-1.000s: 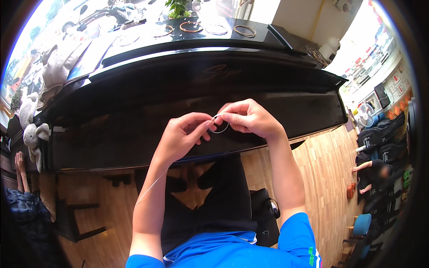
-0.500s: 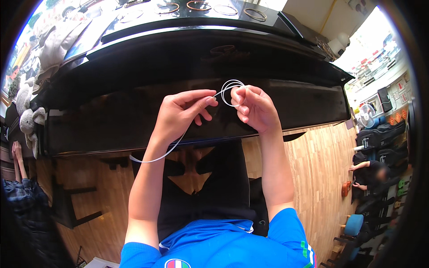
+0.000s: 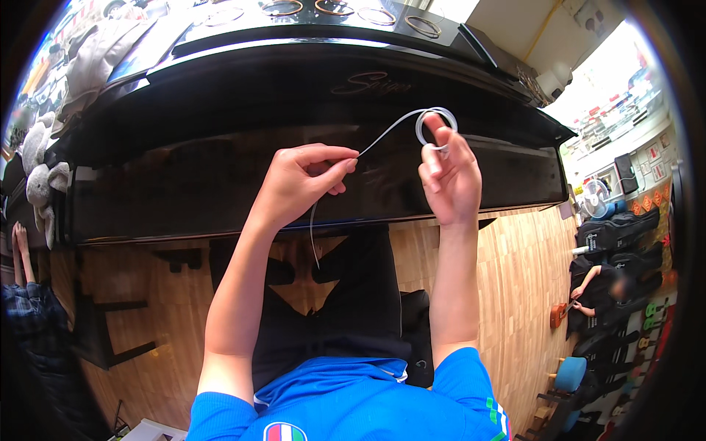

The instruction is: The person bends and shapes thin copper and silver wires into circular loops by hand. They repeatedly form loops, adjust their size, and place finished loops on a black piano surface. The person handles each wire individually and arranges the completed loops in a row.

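A thin white cord runs between my two hands, in front of a black piano. My left hand pinches it between thumb and index finger, and a loose tail hangs from that hand toward my lap. Round the raised fingers of my right hand the cord lies in a small coil of a few turns. That hand's fingers are bent and partly hide where they grip the coil. Between the hands the strand arches up in a slack curve.
Several ring-shaped coils lie on top of the piano. At the left end hangs a grey plush toy, with another person's hands nearby. To the right, a person holds a small brown guitar, near a blue stool.
My right hand has moved up and right with the coil, away from my left hand, lengthening the strand between them. The cord's tail below my left hand has shortened and swung right.
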{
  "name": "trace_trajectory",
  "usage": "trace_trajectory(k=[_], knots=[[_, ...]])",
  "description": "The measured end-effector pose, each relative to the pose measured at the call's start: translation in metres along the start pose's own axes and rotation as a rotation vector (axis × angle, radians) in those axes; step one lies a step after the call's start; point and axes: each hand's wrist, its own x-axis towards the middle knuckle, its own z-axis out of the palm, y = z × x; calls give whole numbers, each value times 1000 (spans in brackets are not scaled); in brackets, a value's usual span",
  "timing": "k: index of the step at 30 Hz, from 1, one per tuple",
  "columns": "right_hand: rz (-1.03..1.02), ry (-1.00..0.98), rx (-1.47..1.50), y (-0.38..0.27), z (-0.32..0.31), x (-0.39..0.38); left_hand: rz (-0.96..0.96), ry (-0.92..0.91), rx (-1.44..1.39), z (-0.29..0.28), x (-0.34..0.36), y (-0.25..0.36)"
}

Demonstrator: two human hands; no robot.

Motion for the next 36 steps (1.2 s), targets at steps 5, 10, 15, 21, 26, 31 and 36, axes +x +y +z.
trace_trajectory(k=[5, 10, 15, 21, 26, 31, 36], knots=[[-2, -102, -588, 6, 26, -4, -1, -24, 32, -1, -1, 4], [-17, -97, -713, 13, 32, -2, -28, -72, 120, -3, -1, 8], [-84, -144, -961, 17, 37, 2, 102, -72, 125, -3, 1, -3], [-65, -333, -1338, 5, 36, 0, 77, -63, 190, -3, 0, -2], [98, -381, -1344, 3, 30, 2, 113, -111, 233, -2, -3, 4], [616, -428, -1092, -17, 38, 14, 136, -98, 214, -1, -3, 6], [610, -500, -802, -15, 10, 27, 109, -94, 98, -2, 0, 0]])
